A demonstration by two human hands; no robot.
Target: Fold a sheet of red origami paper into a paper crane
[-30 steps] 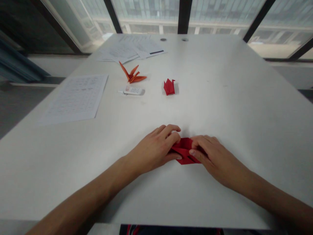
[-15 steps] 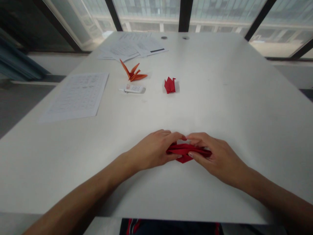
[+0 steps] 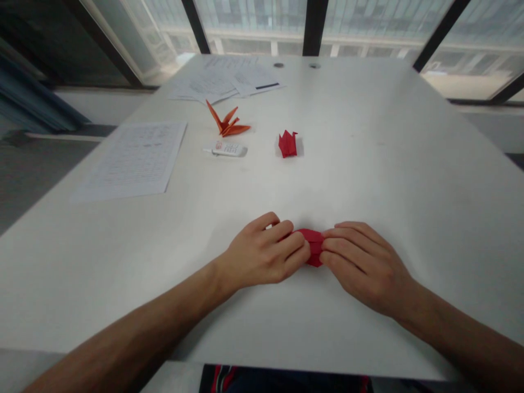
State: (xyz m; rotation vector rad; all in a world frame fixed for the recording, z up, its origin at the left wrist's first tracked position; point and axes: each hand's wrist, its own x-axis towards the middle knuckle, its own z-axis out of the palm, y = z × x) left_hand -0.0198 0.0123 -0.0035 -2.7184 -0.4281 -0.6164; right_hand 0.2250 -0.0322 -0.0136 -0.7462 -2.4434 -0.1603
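Both hands meet at the near middle of the white table [image 3: 368, 180], closed around a small piece of folded red paper [image 3: 313, 246] that lies flat on the surface between them. The left hand [image 3: 262, 254] has its fingers curled over the paper's left end, and the right hand [image 3: 364, 262] presses its fingers down on the right end, so only a short rounded strip of red shows in the gap; the paper seems pinned from both sides to keep its layers together and flat against the hard tabletop. The paper looks thin, matte and creased, while the table is smooth and faintly glossy. Farther back stands a small red paper figure [image 3: 287, 143], upright with a pointed tip, and to its left an orange paper crane [image 3: 227, 121] with sharp spread wings. Just in front of the crane lies a small white tube [image 3: 227, 149] on its side. A printed sheet [image 3: 131, 161] lies flat at the left edge, and more papers [image 3: 225, 82] are spread loosely near the far end by the windows.
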